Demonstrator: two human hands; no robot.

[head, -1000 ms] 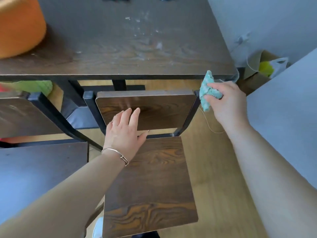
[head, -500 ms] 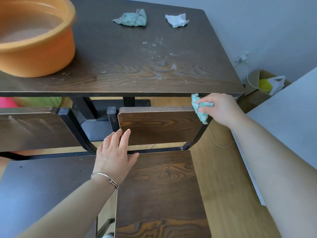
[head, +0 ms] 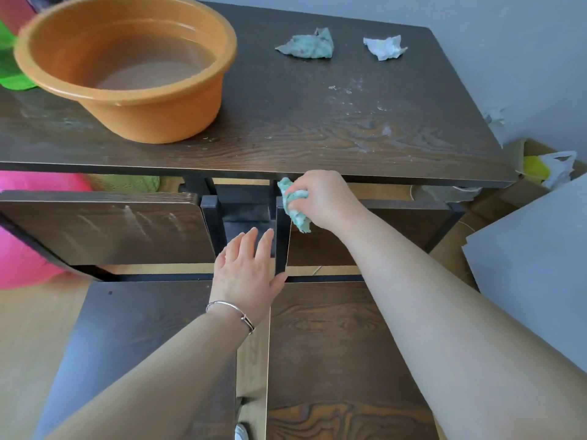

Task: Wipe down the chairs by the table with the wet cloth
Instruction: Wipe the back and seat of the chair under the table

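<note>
Two dark wood chairs stand side by side under the dark table [head: 317, 144]. My right hand [head: 324, 198] grips a bunched teal wet cloth [head: 293, 204] against the top left corner of the right chair's backrest [head: 406, 230], just under the table edge. My left hand [head: 247, 268] lies flat with fingers apart on the black left post of that backrest, above the gap between the seats. The right chair's seat [head: 333, 360] and the left chair's seat [head: 139, 338] are partly covered by my forearms. The left chair's backrest [head: 108, 227] shows streaks.
An orange basin [head: 133, 68] holding water stands on the table's left. A second teal cloth [head: 306, 44] and a white crumpled tissue [head: 385, 47] lie at the far edge. A grey board [head: 533, 258] leans at right, a box with bags [head: 546, 166] behind it. Pink objects [head: 22, 258] sit left.
My right hand has slid the cloth leftward along the top of the right chair's backrest, from its right corner to its left. My left hand shifted left onto the post. The view tilted up.
</note>
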